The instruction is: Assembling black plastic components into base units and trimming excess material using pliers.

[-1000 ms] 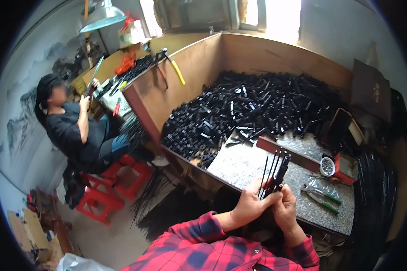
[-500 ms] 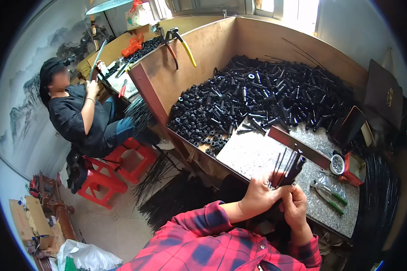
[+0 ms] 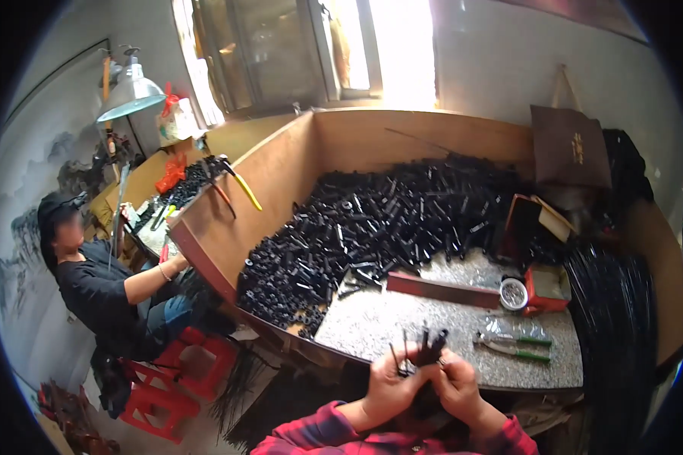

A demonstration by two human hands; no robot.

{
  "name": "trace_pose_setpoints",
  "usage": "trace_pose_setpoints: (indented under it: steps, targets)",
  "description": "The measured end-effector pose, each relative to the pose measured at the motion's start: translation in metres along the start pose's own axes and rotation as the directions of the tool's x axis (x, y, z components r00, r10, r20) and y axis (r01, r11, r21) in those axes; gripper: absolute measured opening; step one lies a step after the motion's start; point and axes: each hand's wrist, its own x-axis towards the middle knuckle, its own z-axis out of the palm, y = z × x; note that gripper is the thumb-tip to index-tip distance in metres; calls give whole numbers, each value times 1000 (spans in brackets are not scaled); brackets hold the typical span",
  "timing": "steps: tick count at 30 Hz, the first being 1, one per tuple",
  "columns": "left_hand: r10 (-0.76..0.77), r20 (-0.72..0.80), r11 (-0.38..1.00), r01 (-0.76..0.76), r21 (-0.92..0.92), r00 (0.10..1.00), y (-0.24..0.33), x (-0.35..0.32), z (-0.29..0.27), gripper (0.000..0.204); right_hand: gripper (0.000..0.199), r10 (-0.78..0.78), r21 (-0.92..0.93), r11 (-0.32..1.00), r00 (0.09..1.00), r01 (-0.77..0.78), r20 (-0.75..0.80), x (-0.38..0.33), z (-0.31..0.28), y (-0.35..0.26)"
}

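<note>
Both my hands meet at the near edge of a speckled worktop point(image 3: 402, 322). My left hand point(image 3: 387, 390) is closed around a small bunch of slim black rods point(image 3: 431, 345), some thin and some thicker, their tips pointing up and away from me. Against the same bunch, my right hand point(image 3: 461, 385) has its fingers curled in a pinch at the thicker pieces. The lower ends of the rods are hidden by my hands. Beyond lies a heap of short black tubes and rings point(image 3: 387, 216).
Green-handled pliers point(image 3: 517, 347), a round dish of small parts point(image 3: 513, 294) and a red box point(image 3: 546, 284) lie right, near a reddish strip point(image 3: 451, 290). Long black rods point(image 3: 611, 296) stack far right. Wooden walls point(image 3: 448, 133) enclose the heap. A co-worker point(image 3: 99, 280) sits left.
The view has tilted up, showing more window and lamp. My hands keep hold of the rods, lower in the picture. The co-worker's forearm has dropped toward the bench.
</note>
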Motion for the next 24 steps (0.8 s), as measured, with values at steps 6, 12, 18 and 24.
trace_pose_setpoints:
  steps: [6, 12, 18, 24]
  targets:
    - [2, -23, 997, -1, 74, 1000, 17, 14, -34, 21, 9, -25, 16, 1000, 1000, 24, 12, 21, 33, 20]
    - [-3, -113, 1000, 5, 16, 994, 8, 18, -57, 16, 13, 86, -50, 995, 995, -83, 56, 33, 47, 15]
    - [0, -109, 999, -6, -50, 994, 7, 11, -67, 14, 15, 242, 153, 949, 948, -276, 208, 36, 47, 10]
    - [-51, 26, 994, 54, -100, 998, -5, 12, -88, 31, 14, 390, 325, 769, 807, -550, 443, 39, 46, 23]
